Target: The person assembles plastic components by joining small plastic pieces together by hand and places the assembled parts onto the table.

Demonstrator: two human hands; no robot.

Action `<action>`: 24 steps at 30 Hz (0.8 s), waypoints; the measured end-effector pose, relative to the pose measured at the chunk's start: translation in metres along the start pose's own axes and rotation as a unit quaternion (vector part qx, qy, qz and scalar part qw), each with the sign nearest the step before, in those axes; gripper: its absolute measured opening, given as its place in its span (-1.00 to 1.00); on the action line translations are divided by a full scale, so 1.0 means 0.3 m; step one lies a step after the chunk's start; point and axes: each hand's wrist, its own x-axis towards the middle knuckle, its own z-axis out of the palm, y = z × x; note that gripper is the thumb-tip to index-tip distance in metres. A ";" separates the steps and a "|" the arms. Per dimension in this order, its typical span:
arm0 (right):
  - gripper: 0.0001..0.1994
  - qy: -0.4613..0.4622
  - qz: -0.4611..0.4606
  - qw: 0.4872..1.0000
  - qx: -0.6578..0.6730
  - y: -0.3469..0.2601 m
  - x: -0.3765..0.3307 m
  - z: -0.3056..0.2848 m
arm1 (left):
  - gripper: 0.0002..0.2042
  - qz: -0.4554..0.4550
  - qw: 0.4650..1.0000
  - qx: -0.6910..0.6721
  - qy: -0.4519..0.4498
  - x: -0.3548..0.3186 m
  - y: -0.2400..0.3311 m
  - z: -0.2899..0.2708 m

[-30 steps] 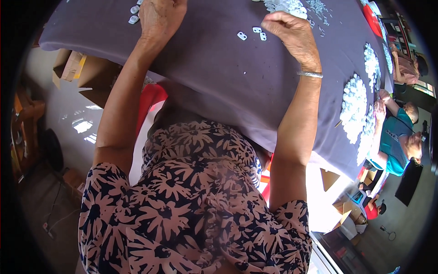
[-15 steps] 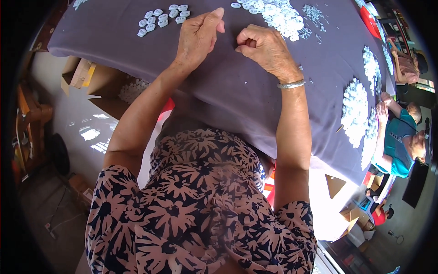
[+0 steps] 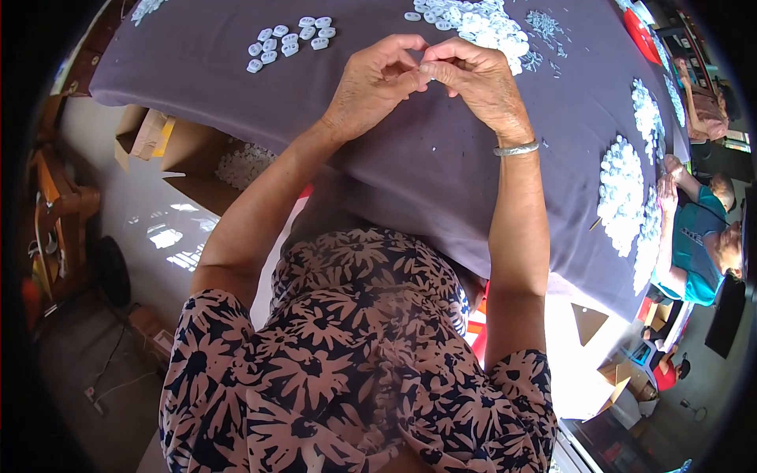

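Above the cloth, my left hand point(image 3: 369, 88) and my right hand point(image 3: 482, 83) meet at the fingertips. Both are closed in a pinch around something small and pale, mostly covered by the fingers, so its kind does not show. Beyond my right hand spreads a heap of small white oval plastic pieces point(image 3: 493, 30). A loose scatter of tiny pale pins or screws point(image 3: 546, 27) lies to its right. Past my left hand, several white oval pieces point(image 3: 289, 43) with small openings are set out in a rough group.
A dark grey cloth point(image 3: 410, 185) covers the table. More white heaps point(image 3: 621, 189) lie along the right side, where another person in a teal top point(image 3: 694, 244) works. A red container point(image 3: 643, 35) stands at far right. Below the left edge, an open cardboard box point(image 3: 189, 150) holds white pieces.
My hands were apart and have come together at the fingertips. My left hand moved right and turned inward; my right fingers unfolded into a pinch. The whole view shifted slightly.
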 end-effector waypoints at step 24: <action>-0.88 -0.040 0.065 0.997 0.006 0.007 -0.009 -0.030 | -0.71 0.031 0.999 0.005 -0.013 0.019 0.001 -0.033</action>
